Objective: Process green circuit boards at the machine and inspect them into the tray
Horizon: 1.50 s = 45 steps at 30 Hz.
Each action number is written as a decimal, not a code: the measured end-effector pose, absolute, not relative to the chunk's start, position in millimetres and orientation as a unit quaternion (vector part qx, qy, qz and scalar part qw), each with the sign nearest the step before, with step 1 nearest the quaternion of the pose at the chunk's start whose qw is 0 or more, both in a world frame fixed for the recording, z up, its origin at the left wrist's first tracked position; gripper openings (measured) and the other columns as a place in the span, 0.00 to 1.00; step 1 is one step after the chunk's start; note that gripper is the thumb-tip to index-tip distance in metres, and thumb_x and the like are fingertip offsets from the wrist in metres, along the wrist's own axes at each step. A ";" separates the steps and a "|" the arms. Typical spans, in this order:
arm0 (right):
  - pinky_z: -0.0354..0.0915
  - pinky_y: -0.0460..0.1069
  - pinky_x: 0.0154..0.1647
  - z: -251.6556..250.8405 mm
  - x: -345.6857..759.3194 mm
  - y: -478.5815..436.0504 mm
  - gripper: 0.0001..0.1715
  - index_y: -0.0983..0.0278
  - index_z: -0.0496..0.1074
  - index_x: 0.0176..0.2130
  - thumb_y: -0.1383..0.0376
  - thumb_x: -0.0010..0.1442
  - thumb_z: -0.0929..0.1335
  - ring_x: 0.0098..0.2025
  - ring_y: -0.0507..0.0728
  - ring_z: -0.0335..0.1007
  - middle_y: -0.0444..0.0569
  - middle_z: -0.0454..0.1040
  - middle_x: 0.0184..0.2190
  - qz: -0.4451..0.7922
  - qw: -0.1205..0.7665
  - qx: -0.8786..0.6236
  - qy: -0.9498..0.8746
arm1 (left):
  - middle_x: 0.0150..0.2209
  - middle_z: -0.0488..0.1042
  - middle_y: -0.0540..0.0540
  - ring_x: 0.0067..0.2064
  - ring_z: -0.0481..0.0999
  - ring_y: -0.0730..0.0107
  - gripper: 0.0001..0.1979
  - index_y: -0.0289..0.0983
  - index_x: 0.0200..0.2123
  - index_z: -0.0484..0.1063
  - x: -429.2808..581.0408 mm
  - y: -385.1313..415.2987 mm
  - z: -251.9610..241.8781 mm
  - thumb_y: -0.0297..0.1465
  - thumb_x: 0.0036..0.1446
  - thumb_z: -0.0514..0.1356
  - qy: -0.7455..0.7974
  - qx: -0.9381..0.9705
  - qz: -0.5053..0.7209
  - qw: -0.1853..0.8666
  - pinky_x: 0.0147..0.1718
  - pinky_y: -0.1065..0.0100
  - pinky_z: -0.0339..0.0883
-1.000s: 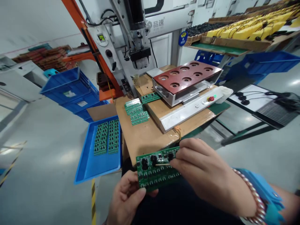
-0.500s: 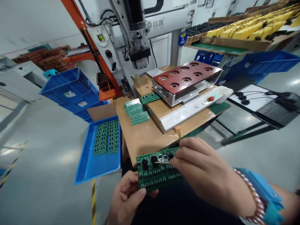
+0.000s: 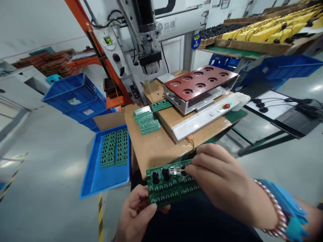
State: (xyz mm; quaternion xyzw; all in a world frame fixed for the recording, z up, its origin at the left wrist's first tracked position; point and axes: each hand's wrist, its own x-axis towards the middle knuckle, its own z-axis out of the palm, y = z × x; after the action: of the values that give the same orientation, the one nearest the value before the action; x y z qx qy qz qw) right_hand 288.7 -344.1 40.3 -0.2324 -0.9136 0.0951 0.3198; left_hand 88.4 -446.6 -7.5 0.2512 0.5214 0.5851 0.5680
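My left hand (image 3: 135, 215) grips the lower left corner of a green circuit board panel (image 3: 168, 186), thumb on its front. The panel carries a few black round parts along its top row. My right hand (image 3: 222, 183) is closed in a pinch on a thin stick (image 3: 178, 170) whose tip rests on the panel's top row. A bead bracelet (image 3: 272, 215) and a blue sleeve sit on my right wrist.
A cardboard-covered bench (image 3: 156, 148) holds loose green boards (image 3: 147, 121) and a machine with a red holed plate (image 3: 199, 80). A blue tray (image 3: 96, 178) with green boards lies at the left. Blue crates (image 3: 73, 97) stand behind; shelves with yellow parts (image 3: 264, 33) at the right.
My right hand has lifted a little and the stick's tip has shifted right along the panel's top row. The left hand keeps its grip.
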 end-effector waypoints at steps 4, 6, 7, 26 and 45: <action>0.58 0.52 0.37 39.8 285.8 -343.6 0.10 0.68 0.70 0.37 0.75 0.58 0.62 0.37 0.56 0.59 0.50 0.68 0.30 0.101 0.317 -0.236 -0.913 | 0.26 0.76 0.52 0.26 0.76 0.68 0.06 0.40 0.25 0.76 88.0 -447.2 -8.9 0.32 0.41 0.69 0.520 0.251 0.585 0.569 0.26 0.69 0.71; 0.58 0.52 0.36 39.9 284.7 -344.0 0.10 0.68 0.70 0.37 0.75 0.58 0.61 0.37 0.56 0.59 0.50 0.68 0.30 0.107 0.316 -0.235 -0.913 | 0.27 0.76 0.52 0.26 0.77 0.67 0.05 0.40 0.25 0.77 87.7 -447.0 -9.3 0.32 0.41 0.69 0.520 0.254 0.584 0.569 0.26 0.68 0.72; 0.58 0.52 0.36 40.1 284.3 -344.4 0.10 0.68 0.70 0.37 0.75 0.59 0.61 0.37 0.56 0.58 0.50 0.68 0.30 0.110 0.315 -0.234 -0.913 | 0.27 0.76 0.52 0.26 0.77 0.67 0.05 0.40 0.25 0.77 87.6 -446.9 -9.4 0.32 0.41 0.69 0.520 0.256 0.583 0.569 0.26 0.68 0.72; 0.58 0.52 0.36 40.3 283.8 -345.8 0.11 0.67 0.70 0.36 0.74 0.60 0.60 0.38 0.56 0.60 0.50 0.68 0.29 0.098 0.319 -0.239 -0.912 | 0.26 0.76 0.51 0.26 0.77 0.67 0.06 0.40 0.25 0.76 85.5 -447.1 -10.5 0.33 0.42 0.68 0.514 0.277 0.577 0.570 0.26 0.68 0.71; 0.56 0.52 0.36 40.9 287.4 -349.0 0.10 0.66 0.69 0.37 0.73 0.59 0.60 0.37 0.56 0.60 0.49 0.68 0.30 0.112 0.296 -0.230 -0.920 | 0.24 0.77 0.52 0.24 0.77 0.66 0.08 0.39 0.24 0.75 89.3 -445.5 -2.7 0.33 0.39 0.70 0.531 0.246 0.575 0.572 0.25 0.68 0.70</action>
State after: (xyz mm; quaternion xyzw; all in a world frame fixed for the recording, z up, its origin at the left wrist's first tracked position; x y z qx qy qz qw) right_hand 287.4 -349.0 40.9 -0.2303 -0.9201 0.1120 0.2964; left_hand 89.3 -445.5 -2.7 0.2460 0.5313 0.5749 0.5716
